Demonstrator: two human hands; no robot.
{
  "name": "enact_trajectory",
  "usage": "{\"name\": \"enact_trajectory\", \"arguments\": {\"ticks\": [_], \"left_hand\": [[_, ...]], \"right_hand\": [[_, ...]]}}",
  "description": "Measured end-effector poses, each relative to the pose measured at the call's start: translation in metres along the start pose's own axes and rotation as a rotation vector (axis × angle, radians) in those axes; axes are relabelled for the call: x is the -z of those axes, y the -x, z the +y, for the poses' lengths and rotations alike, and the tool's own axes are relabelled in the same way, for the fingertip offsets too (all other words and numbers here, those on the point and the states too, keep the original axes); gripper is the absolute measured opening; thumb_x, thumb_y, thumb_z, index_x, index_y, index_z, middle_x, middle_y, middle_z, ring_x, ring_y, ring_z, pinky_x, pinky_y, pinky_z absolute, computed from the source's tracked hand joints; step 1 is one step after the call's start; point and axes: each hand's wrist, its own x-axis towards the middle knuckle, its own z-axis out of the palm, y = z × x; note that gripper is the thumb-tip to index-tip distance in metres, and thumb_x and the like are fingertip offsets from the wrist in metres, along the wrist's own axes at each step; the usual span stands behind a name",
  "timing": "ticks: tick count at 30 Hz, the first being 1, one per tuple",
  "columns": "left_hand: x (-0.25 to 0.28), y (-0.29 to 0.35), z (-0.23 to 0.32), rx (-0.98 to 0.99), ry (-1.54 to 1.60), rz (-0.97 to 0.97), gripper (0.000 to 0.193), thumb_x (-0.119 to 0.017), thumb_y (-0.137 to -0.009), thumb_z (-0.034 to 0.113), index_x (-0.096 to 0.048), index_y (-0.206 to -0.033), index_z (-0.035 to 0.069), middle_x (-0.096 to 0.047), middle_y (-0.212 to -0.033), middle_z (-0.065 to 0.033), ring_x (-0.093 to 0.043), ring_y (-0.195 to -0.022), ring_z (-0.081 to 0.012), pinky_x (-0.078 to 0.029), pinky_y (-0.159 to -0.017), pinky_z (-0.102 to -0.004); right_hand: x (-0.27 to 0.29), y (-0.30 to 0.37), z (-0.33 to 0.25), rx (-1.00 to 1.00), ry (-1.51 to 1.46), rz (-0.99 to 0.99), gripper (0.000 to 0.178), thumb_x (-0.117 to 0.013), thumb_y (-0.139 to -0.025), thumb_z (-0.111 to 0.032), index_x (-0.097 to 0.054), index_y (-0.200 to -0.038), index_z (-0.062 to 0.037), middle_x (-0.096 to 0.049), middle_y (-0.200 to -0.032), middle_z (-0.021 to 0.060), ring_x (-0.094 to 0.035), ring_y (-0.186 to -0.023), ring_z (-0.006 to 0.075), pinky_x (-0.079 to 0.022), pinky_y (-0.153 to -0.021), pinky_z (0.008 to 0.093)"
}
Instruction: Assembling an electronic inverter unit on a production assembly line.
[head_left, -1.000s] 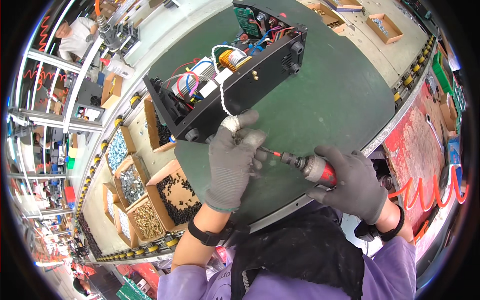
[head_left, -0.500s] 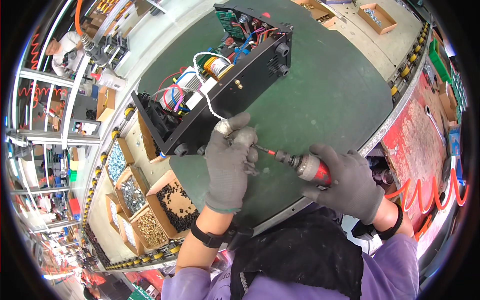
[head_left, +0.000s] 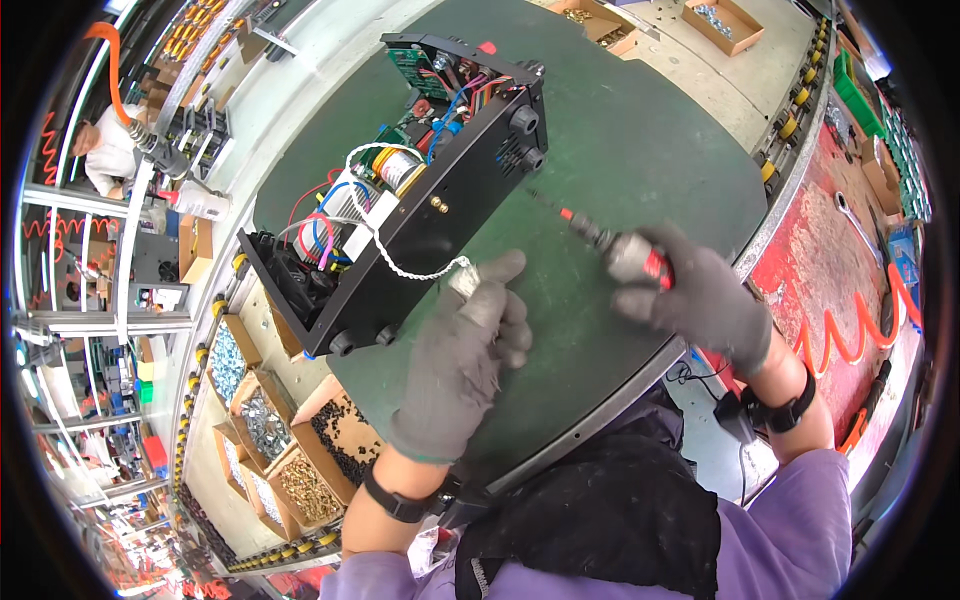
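A black metal casing (head_left: 435,225) lies open on the green work surface, with circuit boards, a coil and coloured wires inside. From it a white twisted wire (head_left: 395,262) runs to my gloved left hand (head_left: 450,355), which pinches its whitish end just in front of the casing's side panel. A brass fitting (head_left: 438,205) sticks out of that panel. My gloved right hand (head_left: 705,300), blurred by motion, is wrapped round a red and grey power screwdriver (head_left: 632,257). Its long bit points up and left toward the casing's feet, apart from the panel.
Cardboard boxes of black screws (head_left: 345,435), brass parts (head_left: 308,488) and silvery parts (head_left: 265,430) stand at the left. At the right are an orange coiled hose (head_left: 860,335) and a wrench (head_left: 855,225) on a worn red surface. A co-worker (head_left: 110,155) is at the far left.
The screwdriver's bit has moved up and away from my left fingers, where it was before. My left hand has drawn back from the panel with the wire. The view has shifted somewhat.
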Motion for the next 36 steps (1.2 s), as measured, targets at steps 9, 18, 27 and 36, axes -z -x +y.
{"name": "enact_trajectory", "arguments": {"ticks": [9, 18, 27, 36], "left_hand": [[-0.012, -0.051, 0.073, -0.721, -1.081, 0.321, 0.032, -0.079, -0.084, 0.013, -0.072, -0.114, 0.008, -0.067, -0.089, -0.0075, -0.062, -0.073, -0.0177, -0.050, -0.067, -0.0318], [-0.004, -0.088, 0.079, -0.759, -1.427, 0.233, 0.041, -0.076, -0.086, 0.027, -0.075, -0.123, 0.012, -0.059, -0.082, -0.0085, -0.059, -0.073, -0.0201, -0.047, -0.070, -0.0350], [-0.001, -0.089, 0.079, -0.778, -1.449, 0.181, 0.041, -0.076, -0.085, 0.027, -0.076, -0.123, 0.010, -0.057, -0.081, -0.0117, -0.059, -0.073, -0.0241, -0.047, -0.071, -0.0367], [0.002, -0.092, 0.083, -0.777, -1.386, 0.120, 0.039, -0.078, -0.084, 0.022, -0.076, -0.119, 0.005, -0.061, -0.082, -0.0107, -0.060, -0.068, -0.0208, -0.048, -0.067, -0.0342]], "right_hand": [[0.012, -0.032, -0.005, -0.077, 0.289, 0.154, 0.070, -0.076, -0.083, -0.053, -0.055, -0.131, -0.0068, -0.074, -0.097, 0.0213, -0.073, -0.094, 0.0401, -0.055, -0.085, 0.0474], [0.013, -0.042, -0.013, -0.114, 0.343, 0.099, 0.072, -0.072, -0.084, -0.057, -0.053, -0.130, -0.0051, -0.074, -0.097, 0.0207, -0.072, -0.096, 0.0397, -0.054, -0.088, 0.0475], [0.009, -0.048, -0.013, -0.105, 0.361, 0.139, 0.071, -0.078, -0.082, -0.051, -0.053, -0.133, -0.0089, -0.073, -0.094, 0.0227, -0.073, -0.093, 0.0406, -0.054, -0.084, 0.0476], [0.004, -0.047, -0.016, -0.060, 0.440, 0.120, 0.070, -0.076, -0.088, -0.051, -0.047, -0.133, -0.0057, -0.074, -0.097, 0.0215, -0.072, -0.096, 0.0412, -0.052, -0.087, 0.0493]]}}
